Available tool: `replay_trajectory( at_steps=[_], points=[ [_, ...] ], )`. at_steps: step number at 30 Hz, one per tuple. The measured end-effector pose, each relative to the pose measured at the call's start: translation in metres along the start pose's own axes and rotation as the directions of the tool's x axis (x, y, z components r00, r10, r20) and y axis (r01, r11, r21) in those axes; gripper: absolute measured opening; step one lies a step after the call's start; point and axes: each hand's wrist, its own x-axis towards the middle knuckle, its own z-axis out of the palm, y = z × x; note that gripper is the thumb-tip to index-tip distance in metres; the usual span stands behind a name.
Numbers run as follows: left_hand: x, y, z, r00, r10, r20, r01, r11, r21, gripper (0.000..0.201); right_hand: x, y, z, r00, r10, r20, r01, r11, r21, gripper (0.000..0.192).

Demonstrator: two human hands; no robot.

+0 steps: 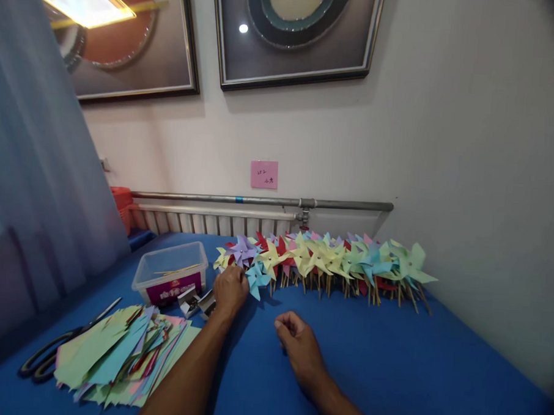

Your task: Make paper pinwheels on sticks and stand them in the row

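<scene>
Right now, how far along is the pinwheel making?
Done: a long row of paper pinwheels lies along the wall. In hand: the left hand is at a blue pinwheel at the row's end; the right hand rests empty. Left: a stack of coloured paper beside scissors.

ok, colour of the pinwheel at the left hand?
Light blue pinwheel, beside the left hand; head view.
</scene>
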Motion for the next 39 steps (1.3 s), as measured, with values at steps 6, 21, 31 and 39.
replay_trajectory(
  at_steps=[6, 21, 31, 39],
  points=[
    [0.003, 0.003, -0.005, 0.960, -0.277, 0.028, 0.278, 0.953, -0.120, 0.021, 0.001, 0.002, 0.000, 1.000, -0.016, 0.002, 0.016, 1.000, 0.011, 0.023],
    [0.009, 0.019, -0.002, 0.925, -0.379, 0.038, 0.381, 0.923, -0.056, 0.030, 0.001, 0.003, 0.001, 1.000, 0.005, 0.021, -0.005, 1.000, -0.018, 0.025],
    [0.001, 0.016, 0.004, 0.947, -0.315, 0.069, 0.318, 0.947, -0.039, 0.026, 0.002, 0.002, 0.000, 1.000, -0.016, 0.024, 0.017, 0.999, -0.044, 0.022],
    [0.002, 0.013, 0.009, 0.966, -0.241, 0.090, 0.245, 0.968, -0.046, 0.026, 0.001, 0.001, 0.001, 0.999, -0.025, 0.024, 0.025, 0.999, -0.021, 0.022]
  ],
)
